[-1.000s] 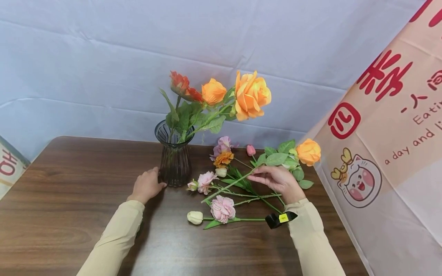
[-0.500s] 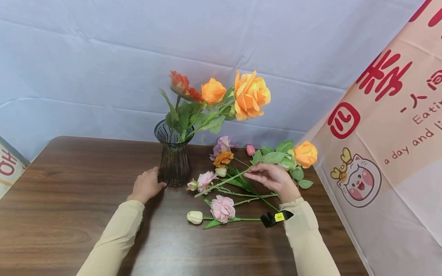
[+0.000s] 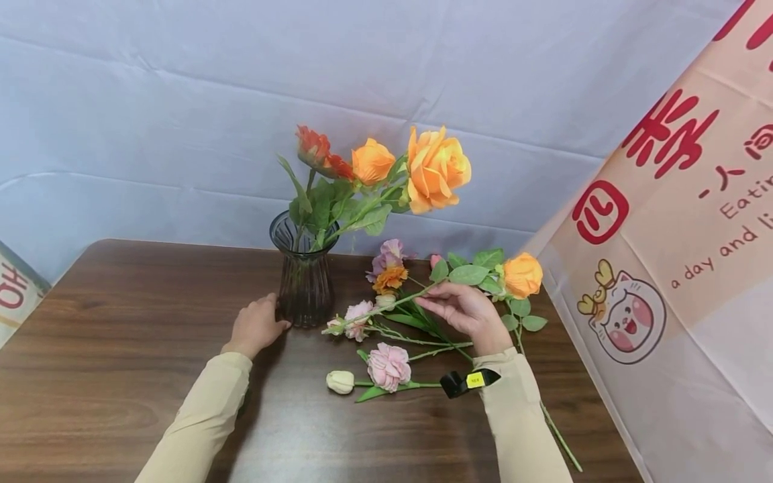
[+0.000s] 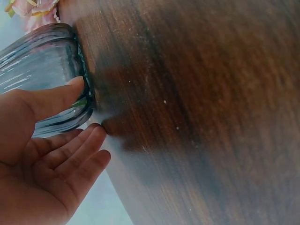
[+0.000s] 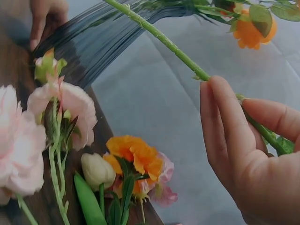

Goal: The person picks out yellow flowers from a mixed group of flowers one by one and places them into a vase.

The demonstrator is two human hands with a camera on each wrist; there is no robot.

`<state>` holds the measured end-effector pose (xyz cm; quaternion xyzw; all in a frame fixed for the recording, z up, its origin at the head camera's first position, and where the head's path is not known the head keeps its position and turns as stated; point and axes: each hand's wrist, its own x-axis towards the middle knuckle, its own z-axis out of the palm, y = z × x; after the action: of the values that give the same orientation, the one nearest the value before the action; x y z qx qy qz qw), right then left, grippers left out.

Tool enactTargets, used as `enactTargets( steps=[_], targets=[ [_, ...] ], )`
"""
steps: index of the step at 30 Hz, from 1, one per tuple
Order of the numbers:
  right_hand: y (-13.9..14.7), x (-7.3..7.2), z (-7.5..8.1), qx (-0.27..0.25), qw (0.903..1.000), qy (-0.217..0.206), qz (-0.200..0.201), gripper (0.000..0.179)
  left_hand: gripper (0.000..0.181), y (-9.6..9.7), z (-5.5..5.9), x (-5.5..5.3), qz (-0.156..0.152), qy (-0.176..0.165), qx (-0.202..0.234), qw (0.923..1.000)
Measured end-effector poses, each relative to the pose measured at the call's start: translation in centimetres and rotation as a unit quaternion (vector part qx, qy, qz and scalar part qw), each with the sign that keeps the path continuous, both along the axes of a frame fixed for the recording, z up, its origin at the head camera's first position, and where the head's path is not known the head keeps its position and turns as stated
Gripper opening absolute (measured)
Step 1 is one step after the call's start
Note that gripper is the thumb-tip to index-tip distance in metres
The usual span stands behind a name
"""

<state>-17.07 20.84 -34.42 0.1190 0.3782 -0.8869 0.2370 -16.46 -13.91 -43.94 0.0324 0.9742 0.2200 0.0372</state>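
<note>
An orange rose [image 3: 523, 275] is pinched by its stem between the thumb and fingers of the right hand [image 3: 465, 312], to the right of the vase [image 3: 306, 288], whose foot is held by the left hand [image 3: 256, 327]. Two more orange roses [image 3: 438, 171] and red flowers [image 3: 313, 145] are stood in the vase; a pink flower [image 3: 389, 367] and a white tulip [image 3: 341, 382] are laid on the table [image 3: 151, 322].

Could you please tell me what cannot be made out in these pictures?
- Pink tulip: head view, partly hidden by leaves of the held rose.
- Lettering on the yellow tag: head view, too small.
- Rim of the vase: left wrist view, past the left edge.
</note>
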Motion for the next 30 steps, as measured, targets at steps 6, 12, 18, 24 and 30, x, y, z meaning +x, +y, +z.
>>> enactTargets(
  steps=[6,12,18,24,30],
  targets=[
    [-0.5,-0.2,0.6,-0.024,0.9996,-0.002,-0.014,0.034,0.058,-0.1,-0.1,0.0,0.001,-0.001,0.001,1.0],
    [-1.0,-0.4,1.4,-0.039,0.999,0.005,-0.02,0.034,0.059,0.0,-0.1,0.0,0.001,0.001,0.0,1.0],
    [-1.2,-0.6,1.7,-0.059,0.998,0.011,-0.017,0.038,0.06,0.0,0.0,0.0,0.0,0.004,-0.002,1.0],
    [-1.4,-0.7,2.1,-0.077,0.9965,0.01,-0.032,0.037,0.058,0.0,0.2,0.1,0.0,0.006,-0.002,1.0],
    [-1.8,-1.1,2.8,-0.082,0.9956,0.026,-0.037,0.038,0.058,0.1,0.2,0.1,0.004,0.004,-0.001,1.0]
  ],
)
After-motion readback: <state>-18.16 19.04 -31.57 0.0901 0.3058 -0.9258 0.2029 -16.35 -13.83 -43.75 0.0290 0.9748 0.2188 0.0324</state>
